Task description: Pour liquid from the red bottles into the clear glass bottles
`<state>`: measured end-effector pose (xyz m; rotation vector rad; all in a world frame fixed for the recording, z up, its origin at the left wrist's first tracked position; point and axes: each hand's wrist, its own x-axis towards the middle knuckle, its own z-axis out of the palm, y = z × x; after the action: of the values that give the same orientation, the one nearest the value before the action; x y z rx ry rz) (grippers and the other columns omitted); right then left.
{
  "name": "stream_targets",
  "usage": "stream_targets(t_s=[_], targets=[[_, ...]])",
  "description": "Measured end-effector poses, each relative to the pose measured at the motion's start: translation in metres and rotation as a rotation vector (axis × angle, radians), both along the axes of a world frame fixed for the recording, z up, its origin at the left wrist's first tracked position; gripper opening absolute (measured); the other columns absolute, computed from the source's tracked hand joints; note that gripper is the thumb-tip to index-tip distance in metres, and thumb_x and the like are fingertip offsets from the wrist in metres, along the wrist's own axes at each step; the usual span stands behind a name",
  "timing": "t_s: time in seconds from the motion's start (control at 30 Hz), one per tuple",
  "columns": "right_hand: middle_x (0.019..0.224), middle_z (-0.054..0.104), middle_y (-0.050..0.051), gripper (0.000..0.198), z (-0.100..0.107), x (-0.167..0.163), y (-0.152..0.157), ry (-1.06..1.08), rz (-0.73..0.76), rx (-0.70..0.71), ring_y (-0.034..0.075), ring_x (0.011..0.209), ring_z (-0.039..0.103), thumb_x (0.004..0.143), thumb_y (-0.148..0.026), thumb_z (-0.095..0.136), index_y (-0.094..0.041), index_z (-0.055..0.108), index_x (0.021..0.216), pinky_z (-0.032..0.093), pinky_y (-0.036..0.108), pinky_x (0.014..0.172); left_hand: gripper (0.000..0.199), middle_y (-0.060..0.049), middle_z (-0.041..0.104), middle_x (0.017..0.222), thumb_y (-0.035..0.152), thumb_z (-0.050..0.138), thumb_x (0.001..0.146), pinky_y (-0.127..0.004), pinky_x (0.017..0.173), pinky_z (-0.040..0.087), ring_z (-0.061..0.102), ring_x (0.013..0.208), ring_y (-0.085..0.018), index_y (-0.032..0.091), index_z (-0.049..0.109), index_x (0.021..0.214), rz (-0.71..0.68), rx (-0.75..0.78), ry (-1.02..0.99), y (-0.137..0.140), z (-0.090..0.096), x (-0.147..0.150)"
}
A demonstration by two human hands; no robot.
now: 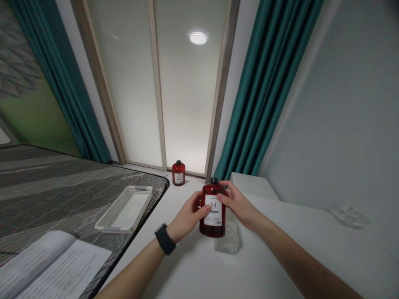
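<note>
Between my two hands is a red bottle (pixel 213 230) with a black cap and a white label marked with an M. My left hand (pixel 190 216) grips its left side, thumb across the label's edge. My right hand (pixel 238 203) is closed around the upper right side, its thumb on the label's upper part. The bottle is upright, and the fingers behind it are mostly hidden. Just behind and below it, a clear plastic piece (pixel 231 245) lies on the white surface (pixel 193 274), partly covered by the bottle.
A second red bottle (pixel 178 173) stands farther back, near the glass door (pixel 187 104). To the left, a white basket (pixel 123 209) and an open book (pixel 59 265) lie on a grey striped mat (pixel 77 182). Crumpled clear plastic (pixel 349 217) is at right, a white box (pixel 254 185) behind.
</note>
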<state>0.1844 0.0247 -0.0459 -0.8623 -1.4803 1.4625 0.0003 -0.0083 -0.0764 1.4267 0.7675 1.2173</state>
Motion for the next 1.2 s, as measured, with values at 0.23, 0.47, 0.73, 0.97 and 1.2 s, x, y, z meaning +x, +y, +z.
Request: stream_targets(t_s=[0.23, 0.47, 0.73, 0.97, 1.2], targets=[[0.12, 0.069, 0.008, 0.059, -0.037, -0.029, 0.078, -0.143, -0.017, 0.242, 0.026, 0.108, 0.066, 0.066, -0.028, 0.082, -0.024, 0.057, 0.119, 0.049, 0.05, 0.099, 0.038, -0.013, 0.062, 0.116, 0.034, 0.058, 0.091, -0.036, 0.077, 0.054, 0.063, 0.093, -0.021, 0.014, 0.053, 0.123, 0.339, 0.14, 0.395, 0.054, -0.051, -0.043], [0.119, 0.068, 0.008, 0.062, -0.062, -0.058, 0.131, -0.166, -0.006, 0.335, 0.024, 0.104, 0.067, 0.063, -0.021, 0.082, -0.022, 0.06, 0.122, 0.05, 0.049, 0.099, 0.047, -0.014, 0.054, 0.131, 0.02, 0.051, 0.09, -0.043, 0.097, 0.048, 0.06, 0.108, -0.025, 0.016, 0.043, 0.136, 0.404, 0.358, 0.974, 0.08, -0.077, -0.072], [0.128, 0.061, 0.012, 0.062, -0.091, -0.079, 0.178, -0.17, -0.086, 0.381, 0.026, 0.112, 0.062, 0.067, -0.024, 0.079, -0.02, 0.058, 0.125, 0.053, 0.047, 0.094, 0.045, -0.013, 0.06, 0.128, 0.016, 0.053, 0.086, -0.048, 0.103, 0.039, 0.054, 0.12, -0.03, 0.018, 0.05, 0.131, 0.36, 0.389, 1.127, 0.083, -0.085, -0.079], [0.129, 0.063, 0.009, 0.066, -0.095, -0.085, 0.193, -0.167, -0.024, 0.373, 0.025, 0.114, 0.062, 0.068, -0.026, 0.08, -0.024, 0.056, 0.129, 0.052, 0.046, 0.096, 0.051, -0.013, 0.052, 0.144, 0.02, 0.052, 0.089, -0.048, 0.11, 0.034, 0.047, 0.132, -0.028, 0.018, 0.045, 0.139, 0.316, 0.388, 1.167, 0.081, -0.087, -0.08], [0.136, 0.06, 0.008, 0.073, -0.098, -0.089, 0.201, -0.173, 0.041, 0.353, 0.023, 0.12, 0.059, 0.072, -0.028, 0.078, -0.026, 0.047, 0.138, 0.044, 0.048, 0.105, 0.051, -0.014, 0.048, 0.148, 0.026, 0.051, 0.093, -0.051, 0.113, 0.03, 0.043, 0.137, -0.029, 0.017, 0.044, 0.142, 0.287, 0.357, 1.187, 0.084, -0.089, -0.081]])
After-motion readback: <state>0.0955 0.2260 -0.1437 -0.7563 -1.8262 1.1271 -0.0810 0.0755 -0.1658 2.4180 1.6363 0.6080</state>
